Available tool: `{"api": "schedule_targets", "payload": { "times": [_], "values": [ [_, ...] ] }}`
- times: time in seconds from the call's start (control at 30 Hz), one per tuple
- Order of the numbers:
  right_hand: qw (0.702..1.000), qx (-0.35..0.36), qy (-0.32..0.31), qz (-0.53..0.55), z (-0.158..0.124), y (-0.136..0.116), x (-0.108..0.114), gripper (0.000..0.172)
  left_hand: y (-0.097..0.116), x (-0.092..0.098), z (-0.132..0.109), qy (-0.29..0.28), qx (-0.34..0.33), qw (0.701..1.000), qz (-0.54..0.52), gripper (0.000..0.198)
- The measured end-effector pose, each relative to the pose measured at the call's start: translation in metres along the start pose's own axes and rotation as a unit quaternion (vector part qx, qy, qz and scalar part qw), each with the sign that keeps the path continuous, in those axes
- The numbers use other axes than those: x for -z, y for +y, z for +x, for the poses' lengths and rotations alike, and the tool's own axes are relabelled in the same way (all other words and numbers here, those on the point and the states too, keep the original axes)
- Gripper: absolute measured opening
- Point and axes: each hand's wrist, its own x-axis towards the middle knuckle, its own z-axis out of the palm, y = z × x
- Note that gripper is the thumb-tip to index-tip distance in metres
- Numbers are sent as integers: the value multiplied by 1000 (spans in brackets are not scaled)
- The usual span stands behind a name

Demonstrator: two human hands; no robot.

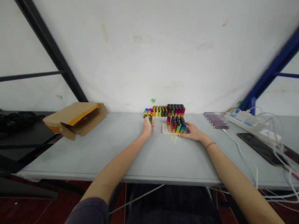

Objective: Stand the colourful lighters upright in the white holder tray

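My left hand [148,127] is closed around a small green lighter [150,119], just in front of a row of colourful lighters [164,110] standing against the white wall. My right hand [192,131] rests on the grey table [130,155] with fingers against a white tray [166,128]. The tray's right part is filled with several upright rainbow lighters [177,125], while its left slots show empty.
An open cardboard box [74,119] lies on its side at the left. At the right are a white power strip [247,120], tangled white cables [275,137] and a dark phone [261,147]. A black shelf stands beyond the table's left end.
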Motion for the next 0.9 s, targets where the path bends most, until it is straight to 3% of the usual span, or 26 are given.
{"api": "schedule_targets", "payload": {
  "times": [0.17,0.57,0.73,0.9],
  "values": [
    [1000,-2,-6,3,0,-3,2,90,-1,-1,-1,21,-5,1000,7,52],
    [1000,-6,1,7,-1,-2,1,86,-1,0,0,-4,9,1000,-3,56],
    [1000,-6,-7,3,-1,-2,1,87,-3,-1,2,26,3,1000,-8,51],
    [1000,3,-5,6,0,-1,2,86,-4,2,2,0,-13,1000,8,54]
  ]
}}
